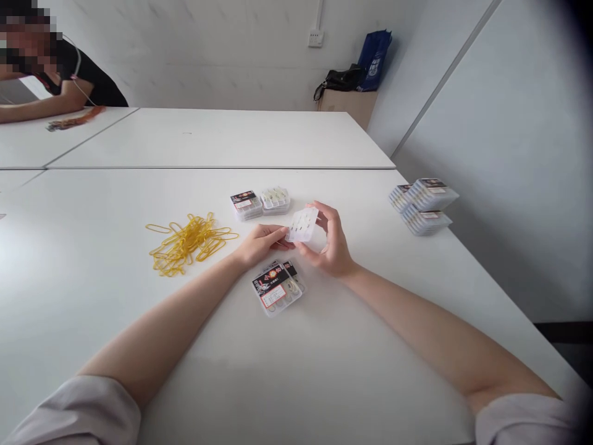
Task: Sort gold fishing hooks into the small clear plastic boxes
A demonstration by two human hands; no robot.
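Above the table, a clear plastic case [302,224] with small dark bits inside is tilted between my hands. My left hand [262,243] pinches its lower left corner between thumb and fingers. My right hand [334,244] curves around the right side, fingertips at the top corner and thumb by the lower edge. Just below lie overlapping cases [278,288] with black printed labels and white stickers; curved pieces show through the plastic. Beyond my hands stand two small stacks of cases, a labelled stack [246,205] and a stack with a pale speckled top [275,199].
A loose heap of yellow rubber bands [189,243] lies left of my left hand. More cases [424,206] are stacked at the table's right edge. Across the table a person [78,77] leans near an orange-brown bundle [76,118]. A blue bag [374,60] stands at the back.
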